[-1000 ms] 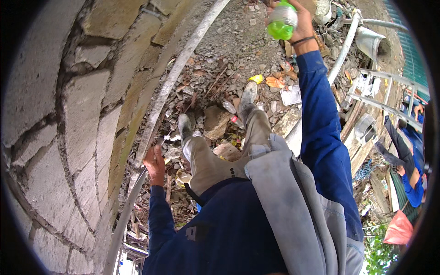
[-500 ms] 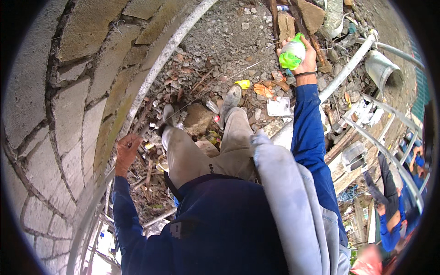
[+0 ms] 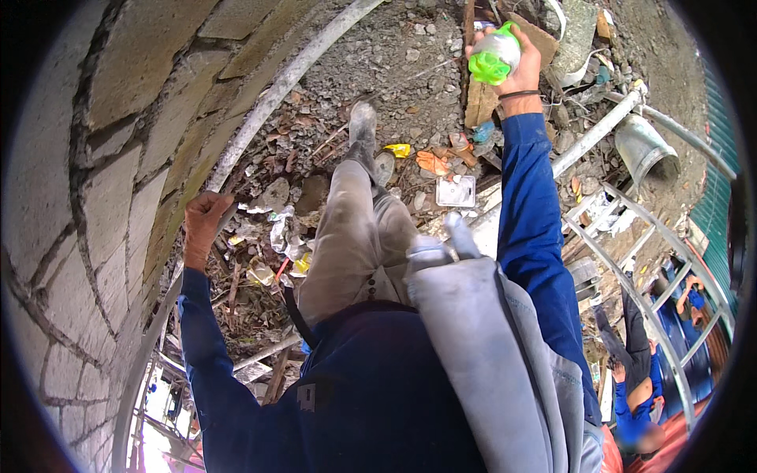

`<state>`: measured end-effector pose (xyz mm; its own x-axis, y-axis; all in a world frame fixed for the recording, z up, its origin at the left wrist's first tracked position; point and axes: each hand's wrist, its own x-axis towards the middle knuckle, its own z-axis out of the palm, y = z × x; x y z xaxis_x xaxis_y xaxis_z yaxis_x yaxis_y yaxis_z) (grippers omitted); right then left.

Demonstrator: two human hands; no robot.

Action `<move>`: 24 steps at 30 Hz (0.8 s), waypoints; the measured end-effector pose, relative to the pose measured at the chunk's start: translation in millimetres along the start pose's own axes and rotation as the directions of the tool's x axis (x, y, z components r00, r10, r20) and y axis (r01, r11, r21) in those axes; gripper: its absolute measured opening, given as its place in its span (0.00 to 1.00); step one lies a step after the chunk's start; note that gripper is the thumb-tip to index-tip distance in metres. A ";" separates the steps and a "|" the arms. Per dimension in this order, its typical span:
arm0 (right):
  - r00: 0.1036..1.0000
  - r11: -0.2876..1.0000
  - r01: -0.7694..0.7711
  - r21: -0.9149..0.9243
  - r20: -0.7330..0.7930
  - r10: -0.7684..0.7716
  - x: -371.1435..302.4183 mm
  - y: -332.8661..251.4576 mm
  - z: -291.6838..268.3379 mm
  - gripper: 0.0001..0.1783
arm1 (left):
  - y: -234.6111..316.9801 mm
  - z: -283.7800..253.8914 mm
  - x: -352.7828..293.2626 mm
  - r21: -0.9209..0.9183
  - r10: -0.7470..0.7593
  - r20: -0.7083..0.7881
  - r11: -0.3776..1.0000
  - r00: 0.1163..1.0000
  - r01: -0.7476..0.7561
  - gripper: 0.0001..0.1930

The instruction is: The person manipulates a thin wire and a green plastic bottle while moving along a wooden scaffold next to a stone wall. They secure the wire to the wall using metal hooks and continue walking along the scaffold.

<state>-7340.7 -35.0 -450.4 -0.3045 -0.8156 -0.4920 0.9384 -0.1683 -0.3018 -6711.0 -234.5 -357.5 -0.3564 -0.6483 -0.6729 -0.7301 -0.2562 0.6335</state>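
In my right hand point(image 3: 527, 72), at the upper right, is a bright green spool point(image 3: 495, 57) wound with white string. Its shape is like a small plastic bottle with a lobed end. My fingers wrap round it. A short stretch of thin string point(image 3: 432, 69) shows to its left. At the far left my left hand point(image 3: 206, 225) is closed, thumb and fingers pinched beside the curved grey pipe point(image 3: 264, 110). Earlier the string ran toward this hand; near the fingers it is now too faint to follow.
A stone block wall point(image 3: 110, 197) rises on the left. Rubble and litter cover the ground point(image 3: 386, 59), with a clear plastic tray point(image 3: 456, 191). At right are a pipe rail point(image 3: 595, 132), a bucket point(image 3: 645, 146), a metal ladder point(image 3: 654, 315) and another person point(image 3: 639, 370).
My right hand has moved slightly up with the spool. My left hand has shifted up and left along the pipe. My legs have changed position, one foot now further forward.
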 end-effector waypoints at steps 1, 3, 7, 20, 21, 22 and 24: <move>1.000 1.000 0.017 -0.003 0.006 -0.017 4.9 -6.7 12.8 0.21 | 10.6 5.9 12.5 0.012 -0.022 -0.006 1.000 1.000 0.022 0.08; 0.996 0.997 0.044 -0.062 0.080 -0.039 30.8 -31.0 14.7 0.22 | 17.3 20.2 47.8 -0.027 0.034 -0.035 0.999 0.999 -0.035 0.08; 0.983 0.984 0.134 -0.119 -0.108 -0.147 53.8 -55.7 52.5 0.21 | 63.4 60.6 108.7 0.180 0.187 -0.043 0.968 0.981 -0.176 0.12; 0.984 0.957 -0.170 -0.235 -0.085 0.154 179.2 -18.8 37.3 0.14 | 102.5 124.1 172.5 -0.024 0.109 -0.714 0.983 0.692 -0.180 0.11; 0.983 0.944 -0.181 -0.276 -0.011 0.186 198.3 -15.1 34.9 0.13 | 105.4 132.8 175.1 -0.080 0.081 -0.742 0.975 0.665 -0.207 0.11; 0.982 0.947 -0.166 -0.274 0.042 0.184 211.4 -11.2 45.3 0.12 | 112.5 144.2 174.2 -0.181 -0.003 -0.761 0.961 0.649 -0.208 0.10; 0.996 0.951 -0.054 -0.303 0.057 0.075 241.5 -2.8 65.5 0.12 | 125.1 161.5 180.8 -0.250 -0.044 -0.786 0.935 0.617 -0.252 0.10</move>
<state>-7406.1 -267.7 -514.9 -0.2238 -0.8560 -0.4661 0.8598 0.0518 -0.5081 -6961.0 -267.9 -461.6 0.2706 -0.9521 -0.1426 -0.4465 -0.2553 0.8576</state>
